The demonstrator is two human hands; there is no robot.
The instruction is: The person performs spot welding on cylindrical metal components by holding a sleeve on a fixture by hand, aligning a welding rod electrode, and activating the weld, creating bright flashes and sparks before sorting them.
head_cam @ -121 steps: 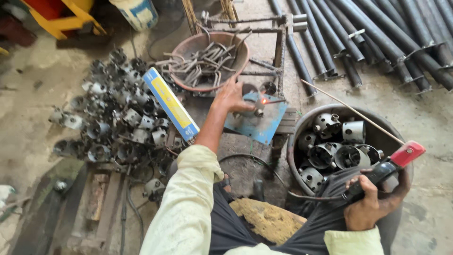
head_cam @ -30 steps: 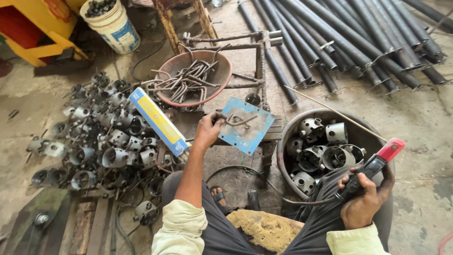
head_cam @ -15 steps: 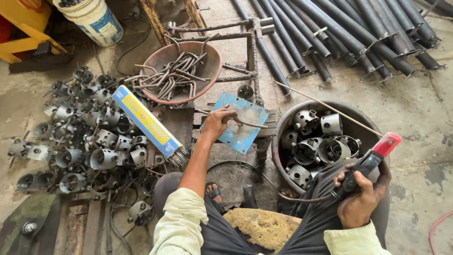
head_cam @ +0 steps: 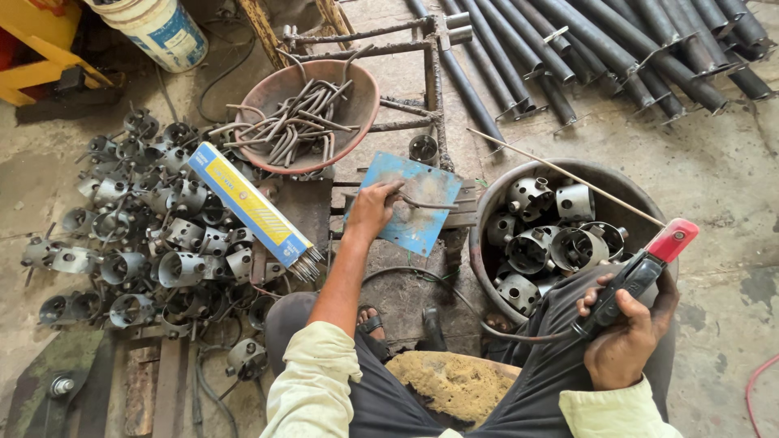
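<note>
Right hand [head_cam: 621,341] grip closed around the black handle of the welding electrode holder [head_cam: 637,276], red tip pointing up and right, a thin rod [head_cam: 568,180] clamped in it and running up-left over the metal tub [head_cam: 487,211]. Left hand [head_cam: 372,209] reaches forward, fingers pinched shut on one end of a bent steel rod [head_cam: 426,203] that lies flat on the blue metal plate [head_cam: 414,203]; plate sits on the low welding frame [head_cam: 430,89] in front of my knees (no real bench, all of it is on the floor). Rusty bowl [head_cam: 357,97] of more bent rods just up-left of the plate, touching the frame. Yellow-and-blue electrode box [head_cam: 247,203] lies diagonally left of my left hand, open end toward me with rod tips sticking out. Pile of grey ring-shaped metal parts [head_cam: 146,235] spreads across the floor to the left; same kind of parts fill the tub, just beside my right hand. Long dark pipes [head_cam: 617,49] stacked top right, well apart. White bucket [head_cam: 154,28] top left. Cable [head_cam: 454,300] loops from the holder across the floor between my legs.
</note>
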